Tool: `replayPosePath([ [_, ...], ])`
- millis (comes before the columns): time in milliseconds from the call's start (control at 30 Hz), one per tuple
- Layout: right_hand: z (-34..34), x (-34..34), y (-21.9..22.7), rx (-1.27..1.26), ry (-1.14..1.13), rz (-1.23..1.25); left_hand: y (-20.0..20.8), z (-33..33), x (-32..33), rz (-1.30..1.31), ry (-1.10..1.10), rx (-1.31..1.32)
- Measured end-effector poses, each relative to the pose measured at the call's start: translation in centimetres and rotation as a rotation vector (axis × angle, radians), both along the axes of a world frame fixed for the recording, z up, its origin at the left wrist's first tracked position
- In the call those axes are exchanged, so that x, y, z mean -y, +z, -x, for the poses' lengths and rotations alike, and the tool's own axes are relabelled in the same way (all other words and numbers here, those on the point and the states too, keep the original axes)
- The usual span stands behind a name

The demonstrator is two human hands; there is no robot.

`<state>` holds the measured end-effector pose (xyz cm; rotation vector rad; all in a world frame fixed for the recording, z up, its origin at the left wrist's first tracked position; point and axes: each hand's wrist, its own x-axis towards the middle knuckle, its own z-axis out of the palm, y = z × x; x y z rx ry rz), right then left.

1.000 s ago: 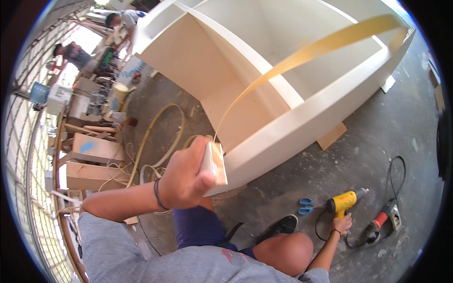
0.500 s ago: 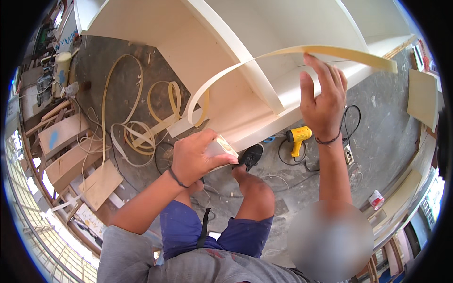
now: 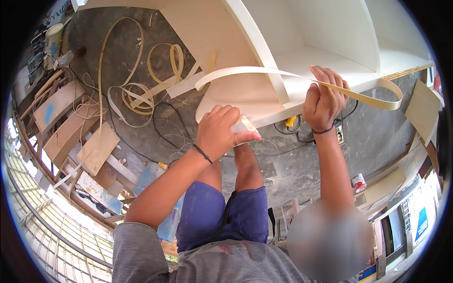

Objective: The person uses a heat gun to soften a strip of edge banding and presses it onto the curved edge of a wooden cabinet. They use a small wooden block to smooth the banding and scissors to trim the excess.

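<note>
My right hand (image 3: 324,106) grips a long cream strip of edge banding (image 3: 250,70) between thumb and fingers. Its right end loops back on itself beyond the hand, while the rest arcs leftward over the panel to a curled end. My left hand (image 3: 218,131) is wrapped round a small pale block (image 3: 244,125) with a shiny, light-coloured face, held close to the rounded front corner of a white shelf unit (image 3: 278,112). What exactly the block is, I cannot make out.
Coils of banding (image 3: 139,100) lie on the grey floor at left, beside wooden boards (image 3: 96,148). A yellow heat gun (image 3: 291,122) shows partly below the unit's edge, with black cables around it. A board (image 3: 415,111) leans at far right.
My right hand has closed on the strip, which it only touched with spread fingers before. The strip's right end has bent into a loop. My view has shifted, and the left hand keeps its block.
</note>
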<state>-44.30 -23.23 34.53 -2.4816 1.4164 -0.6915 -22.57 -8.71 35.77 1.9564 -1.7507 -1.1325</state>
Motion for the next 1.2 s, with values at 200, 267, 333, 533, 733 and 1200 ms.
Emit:
replayPosePath([
  [200,0.4,-0.7,0.9,-0.048,-0.075,-0.044,2.1,0.7,0.4,-0.041,0.073,-0.011],
  [267,0.3,-4.2,2.7,0.154,-0.198,-0.177,2.7,0.3,0.0,-0.124,0.187,-0.159],
  [333,-1.2,-10.4,5.4,0.291,-0.322,-0.378,4.2,0.1,-0.8,-0.301,0.364,-0.414],
  [533,-9.1,-20.0,7.4,1.160,-0.802,-1.137,5.2,0.1,-0.6,-0.421,0.152,-0.564],
  [733,-11.9,-19.8,6.1,0.911,-1.023,-1.003,3.4,-0.5,-1.6,-0.037,-0.057,-0.190],
  [1200,-12.9,-17.1,5.0,0.843,-1.164,-0.844,5.8,2.3,5.0,-0.394,-0.362,0.192],
])
